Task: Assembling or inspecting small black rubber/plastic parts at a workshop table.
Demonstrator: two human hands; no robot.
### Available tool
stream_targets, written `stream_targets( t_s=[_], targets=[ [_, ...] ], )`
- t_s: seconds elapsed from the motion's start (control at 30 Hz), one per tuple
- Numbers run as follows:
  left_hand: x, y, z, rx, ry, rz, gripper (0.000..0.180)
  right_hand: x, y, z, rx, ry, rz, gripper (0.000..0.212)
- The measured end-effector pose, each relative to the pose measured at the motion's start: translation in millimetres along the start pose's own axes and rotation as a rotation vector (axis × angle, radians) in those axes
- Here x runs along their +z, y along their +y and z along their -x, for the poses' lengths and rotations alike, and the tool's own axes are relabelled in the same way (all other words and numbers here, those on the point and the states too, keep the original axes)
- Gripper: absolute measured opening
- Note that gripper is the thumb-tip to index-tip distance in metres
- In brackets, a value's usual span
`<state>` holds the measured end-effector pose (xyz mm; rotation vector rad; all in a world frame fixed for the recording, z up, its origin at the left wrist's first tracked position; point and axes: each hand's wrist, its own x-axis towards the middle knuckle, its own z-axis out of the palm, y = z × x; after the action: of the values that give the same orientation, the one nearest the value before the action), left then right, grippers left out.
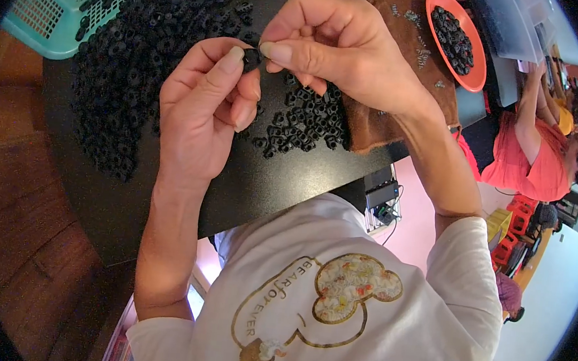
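My left hand (pixel 203 102) is closed, pinching a small round black plastic part (pixel 252 58) between thumb and fingertips. Right against it, my right hand (pixel 347 49) is closed in a pinch at the part's edge; whatever lies between its thumb and finger is too small to make out. Both hands are raised over the dark table (pixel 261 188). To the left spreads a large heap of black ring-like plastic parts (pixel 123 86). Beneath my right hand lies a smaller pile of black parts (pixel 307 121), partly hidden by the fingers.
A brown cloth (pixel 374 129) on the right carries several small metal springs (pixel 422 55). Beyond it stands an orange bowl (pixel 480 56) of black parts, beside a clear plastic bin (pixel 498 20). A teal basket (pixel 59 43) sits far left. Another person in red (pixel 532 155) is at the right.
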<state>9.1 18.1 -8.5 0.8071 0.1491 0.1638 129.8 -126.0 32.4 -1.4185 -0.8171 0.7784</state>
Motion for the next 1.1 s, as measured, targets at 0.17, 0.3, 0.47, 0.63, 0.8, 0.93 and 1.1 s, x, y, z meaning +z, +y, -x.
stream_targets(
  t_s=[0.17, 0.3, 0.47, 0.63, 0.8, 0.93, 1.1],
  targets=[
    [2.0, -1.6, -0.6, -0.018, 0.059, -0.049, 0.016, 0.0, 2.3, 2.4, -0.005, 0.024, 0.069, 0.012],
    [1.1, -3.7, -2.1, -0.004, 0.063, -0.072, 0.016, 3.2, 5.0, 2.1, -0.063, 0.04, 0.068, 0.012],
    [5.6, -3.8, -3.0, 0.015, 0.099, -0.155, 0.017, 2.1, 6.1, 0.8, -0.017, 0.038, 0.009, 0.01],
    [4.7, -3.9, -2.3, 0.023, 0.129, -0.187, 0.016, 0.1, 6.1, -1.7, 0.01, -0.011, 0.001, 0.008],
    [7.5, -1.0, -2.2, -0.057, 0.113, -0.181, 0.016, -7.5, 8.7, -1.3, 0.079, -0.088, -0.206, 0.012],
    [5.6, -1.8, -1.3, -0.056, 0.114, -0.152, 0.015, -5.7, 10.0, -7.3, 0.111, -0.084, -0.234, 0.012],
    [2.9, -1.6, -3.8, -0.041, 0.121, -0.13, 0.014, -5.5, 12.8, -10.7, 0.079, -0.105, -0.183, 0.012]
  ],
)
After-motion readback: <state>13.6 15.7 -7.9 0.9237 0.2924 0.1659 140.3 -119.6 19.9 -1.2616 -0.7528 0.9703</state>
